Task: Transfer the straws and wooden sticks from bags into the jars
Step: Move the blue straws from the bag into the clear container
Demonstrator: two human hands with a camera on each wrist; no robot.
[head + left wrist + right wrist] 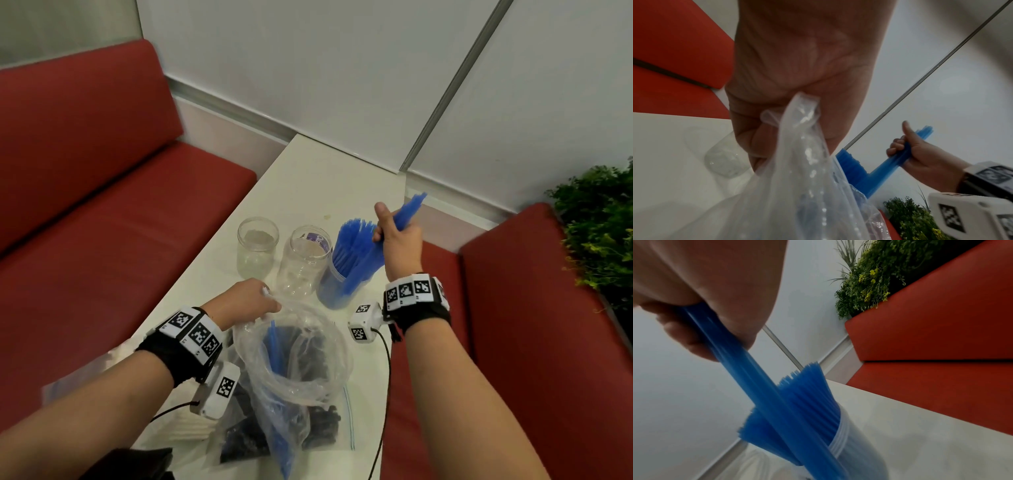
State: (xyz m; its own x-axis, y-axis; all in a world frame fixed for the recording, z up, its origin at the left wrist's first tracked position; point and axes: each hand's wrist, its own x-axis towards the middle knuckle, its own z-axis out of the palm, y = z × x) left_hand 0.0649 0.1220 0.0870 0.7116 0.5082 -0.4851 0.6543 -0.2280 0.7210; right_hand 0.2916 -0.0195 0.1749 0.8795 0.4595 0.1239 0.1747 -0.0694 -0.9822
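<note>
My right hand (394, 229) grips a bundle of blue straws (407, 210) whose lower ends reach into the rightmost clear jar (337, 291), which holds many blue straws (809, 395). The right wrist view shows the held bundle (748, 366) slanting down into that jar (855, 451). My left hand (253, 301) pinches the rim of a clear plastic bag (298, 346) and holds it open; a few blue straws (274, 346) remain inside. In the left wrist view the bag (797, 178) bunches in my fingers (748, 136). Two empty clear jars (257, 246) (305, 263) stand left of the full one.
A zip bag of black straws (318, 425) lies under the open bag on the white table (308, 178). Pale sticks in a bag (188, 428) lie by my left wrist. Red benches (102, 171) flank the table; a green plant (603, 233) stands far right.
</note>
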